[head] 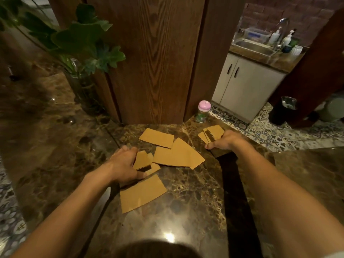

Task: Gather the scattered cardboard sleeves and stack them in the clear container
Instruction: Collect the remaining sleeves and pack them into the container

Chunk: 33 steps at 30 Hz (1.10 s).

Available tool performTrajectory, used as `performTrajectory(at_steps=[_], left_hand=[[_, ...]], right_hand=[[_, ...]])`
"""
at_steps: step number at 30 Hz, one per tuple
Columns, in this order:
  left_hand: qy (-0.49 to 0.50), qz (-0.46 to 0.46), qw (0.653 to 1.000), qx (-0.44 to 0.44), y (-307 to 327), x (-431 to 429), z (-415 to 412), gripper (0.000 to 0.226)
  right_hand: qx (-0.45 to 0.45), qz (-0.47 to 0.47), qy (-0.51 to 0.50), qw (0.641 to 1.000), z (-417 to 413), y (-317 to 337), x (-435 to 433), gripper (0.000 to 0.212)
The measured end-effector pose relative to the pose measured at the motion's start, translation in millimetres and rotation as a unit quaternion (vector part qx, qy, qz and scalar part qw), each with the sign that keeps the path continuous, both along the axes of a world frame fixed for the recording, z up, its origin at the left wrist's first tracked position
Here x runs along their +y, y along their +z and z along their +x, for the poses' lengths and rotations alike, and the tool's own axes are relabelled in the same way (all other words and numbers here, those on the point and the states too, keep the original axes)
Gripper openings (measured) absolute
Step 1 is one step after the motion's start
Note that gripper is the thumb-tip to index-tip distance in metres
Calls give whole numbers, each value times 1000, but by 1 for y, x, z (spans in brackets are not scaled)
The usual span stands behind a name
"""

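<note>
Head view: brown cardboard sleeves (pixel 178 155) lie flat and scattered on the marble desk (pixel 186 202), three of them overlapping in the middle.
Nearest sleeve (pixel 142 192): apart from the rest, flat, just below the left hand.
Left hand (pixel 122 164): fingers curled round a small bunch (pixel 143 161) of sleeves at the left edge of the pile.
Right hand (pixel 225 142): fingers clamped on a fanned bunch (pixel 212 135) of sleeves, near the desk's right edge.
Behind: pink-lidded jar (pixel 202 111) beside a wooden pillar (pixel 158 62).
Far left: leafy plant (pixel 83 38) in a glass vase (pixel 83 90).
</note>
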State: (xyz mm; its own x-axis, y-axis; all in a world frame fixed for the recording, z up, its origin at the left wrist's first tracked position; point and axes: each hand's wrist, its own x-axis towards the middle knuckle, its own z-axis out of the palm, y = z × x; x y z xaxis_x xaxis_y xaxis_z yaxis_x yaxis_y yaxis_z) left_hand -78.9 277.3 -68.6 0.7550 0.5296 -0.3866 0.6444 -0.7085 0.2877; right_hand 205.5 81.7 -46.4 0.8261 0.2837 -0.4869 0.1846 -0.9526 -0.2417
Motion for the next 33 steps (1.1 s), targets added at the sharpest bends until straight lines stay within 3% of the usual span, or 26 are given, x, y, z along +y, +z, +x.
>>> performTrajectory(at_steps=[3,7,8,10,12,16,19,24,27,30,33], left_hand=[[-11,-10,998,-59,4,4,4,56],[27,-51,993,-101,9,19,12,48],[54,-57,991,-107,9,25,16,52],[79,-40,990,-114,12,35,30,82],[29,20,996,-87,13,44,51,105],[-126,61,990,-36,17,45,95,90],[-160,59,985,-19,15,50,109,88],[-146,141,979,29,18,56,90,83],[-66,91,993,-16,22,31,51,86],[-3,29,1000,6,17,-20,-5,97],[-15,68,997,40,12,-71,-45,100]], right_hand=[[-16,57,-25,998,-1,4,-2,94],[2,150,-34,988,-27,10,7,104],[27,159,-14,987,-39,11,13,107],[65,121,52,989,-64,9,29,122],[73,68,93,991,-89,2,47,133],[31,16,101,994,-109,-6,60,115],[19,38,93,995,-107,-6,45,107],[49,92,74,992,-100,-10,-2,83],[70,150,45,985,-102,-12,-34,77],[79,204,20,976,-113,-13,-62,72],[90,219,11,972,-129,-15,-78,72]])
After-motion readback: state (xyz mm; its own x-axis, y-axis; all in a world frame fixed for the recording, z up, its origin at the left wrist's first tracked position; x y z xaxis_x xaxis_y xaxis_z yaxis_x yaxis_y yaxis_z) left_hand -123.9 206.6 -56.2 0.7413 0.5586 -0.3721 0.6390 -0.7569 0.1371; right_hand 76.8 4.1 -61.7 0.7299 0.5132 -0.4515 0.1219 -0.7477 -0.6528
